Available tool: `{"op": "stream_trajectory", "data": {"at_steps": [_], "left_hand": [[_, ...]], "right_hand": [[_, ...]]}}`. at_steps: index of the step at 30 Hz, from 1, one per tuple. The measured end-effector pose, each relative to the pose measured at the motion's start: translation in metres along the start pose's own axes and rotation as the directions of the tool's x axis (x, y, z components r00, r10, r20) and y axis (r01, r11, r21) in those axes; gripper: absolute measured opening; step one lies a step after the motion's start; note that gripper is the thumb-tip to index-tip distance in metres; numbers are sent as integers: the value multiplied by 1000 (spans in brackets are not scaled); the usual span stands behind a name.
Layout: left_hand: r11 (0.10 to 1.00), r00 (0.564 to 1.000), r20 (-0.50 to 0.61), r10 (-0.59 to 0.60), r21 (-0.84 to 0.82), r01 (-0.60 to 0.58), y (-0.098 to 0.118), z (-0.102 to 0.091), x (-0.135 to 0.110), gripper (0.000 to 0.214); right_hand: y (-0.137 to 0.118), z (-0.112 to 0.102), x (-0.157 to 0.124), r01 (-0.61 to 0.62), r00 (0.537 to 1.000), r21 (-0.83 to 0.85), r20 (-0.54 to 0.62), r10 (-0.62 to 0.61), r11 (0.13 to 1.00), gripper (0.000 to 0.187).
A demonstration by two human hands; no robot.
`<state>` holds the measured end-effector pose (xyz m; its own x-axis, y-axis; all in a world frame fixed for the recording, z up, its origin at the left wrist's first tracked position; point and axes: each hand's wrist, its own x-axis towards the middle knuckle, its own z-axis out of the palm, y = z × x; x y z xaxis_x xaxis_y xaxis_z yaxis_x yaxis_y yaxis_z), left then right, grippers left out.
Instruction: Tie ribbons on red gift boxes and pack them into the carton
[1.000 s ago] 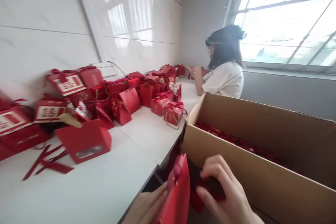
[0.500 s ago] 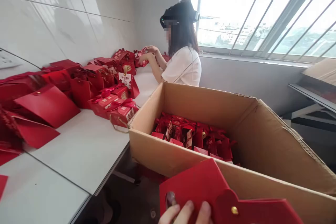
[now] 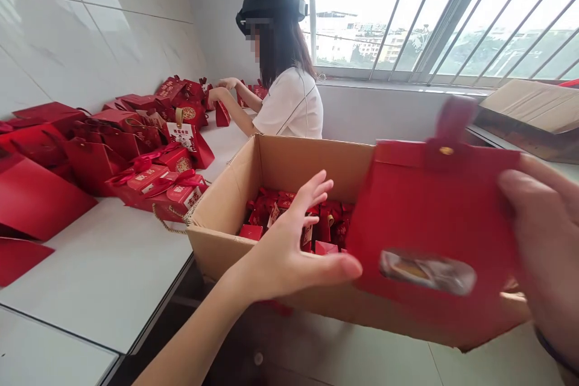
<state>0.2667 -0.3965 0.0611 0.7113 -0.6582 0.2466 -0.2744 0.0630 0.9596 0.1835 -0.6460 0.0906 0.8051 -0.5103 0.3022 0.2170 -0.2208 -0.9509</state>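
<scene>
Light, stiff red card bag (image 3: 434, 235): right hand (image 3: 543, 253) pinching its right edge, left hand (image 3: 294, 247) open-fingered beside it; best gripped by side edges.

A white table (image 3: 113, 271) runs along the tiled wall. Red gift bags (image 3: 90, 151) crowd its wall side, some upright, some flat, with ribboned red boxes (image 3: 167, 184) lying nearer its edge. A cardboard box (image 3: 226, 217) sits against the table's edge, holding small red packs (image 3: 280, 217); its support is hidden.
</scene>
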Motion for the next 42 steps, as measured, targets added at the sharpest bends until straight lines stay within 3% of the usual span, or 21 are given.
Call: {"op": "stream_trajectory", "data": {"at_steps": [1,3,6,8,10,12,13,15,17,19,21,24,27,29,31,33,35,38,42], "left_hand": [[997,1000,12,-12,-72,13,3,6,9,86],[982,999,2,-46,-184,45,5,14,22,67],[967,984,-168,-63,-254,19,-1,14,32,43],[967,919,-394,-24,-241,-79,-10,8,34,40],[963,804,-594,30,-197,-182,-18,3,35,41],[960,726,-684,76,-145,-237,-23,3,36,43],[963,716,-691,94,-118,-241,-24,4,36,44],[976,739,-663,120,-59,-211,-25,10,34,44],[989,807,-579,117,-5,-148,-27,15,31,45],[996,881,-465,85,25,-83,-31,18,28,44],[998,920,-386,61,47,-46,-38,18,25,43],[990,949,-312,38,144,8,-48,16,23,43],[959,990,-142,-20,277,59,-51,15,22,47],[937,995,-82,-50,340,75,-49,16,23,52],[896,991,-118,-59,432,104,-47,19,25,61],[819,983,-182,-37,558,135,-47,23,27,62],[730,976,-210,-54,659,182,-47,26,28,49],[640,968,-210,-141,727,251,-46,29,28,29],[602,968,-204,-146,758,250,-44,29,28,26]], "right_hand": [[-6,12,9,90,994,-141,-48,-97,986,12],[-14,35,26,195,981,-228,37,-191,954,24],[-11,56,45,149,952,-59,279,-127,987,27],[0,60,53,35,891,59,451,-58,998,36],[15,62,57,-70,809,105,588,-5,992,47],[29,65,55,-146,739,126,673,24,981,53],[34,68,53,-183,719,146,695,31,972,54],[43,72,50,-236,722,179,690,49,955,52],[48,72,52,-264,737,176,671,81,948,47],[51,66,58,-241,721,104,684,107,965,47],[50,57,66,-115,714,10,696,75,993,51],[40,48,73,208,737,-100,670,-89,973,63],[27,48,74,427,719,-262,679,-149,866,58],[19,48,74,452,730,-382,678,-88,806,46],[17,43,78,407,801,-500,598,-35,764,46],[21,34,88,329,901,-653,433,-20,682,47],[32,23,102,247,961,-832,276,-15,496,39],[64,11,122,155,983,-983,164,89,94,35],[119,9,129,99,970,-991,76,232,-86,39]]}}
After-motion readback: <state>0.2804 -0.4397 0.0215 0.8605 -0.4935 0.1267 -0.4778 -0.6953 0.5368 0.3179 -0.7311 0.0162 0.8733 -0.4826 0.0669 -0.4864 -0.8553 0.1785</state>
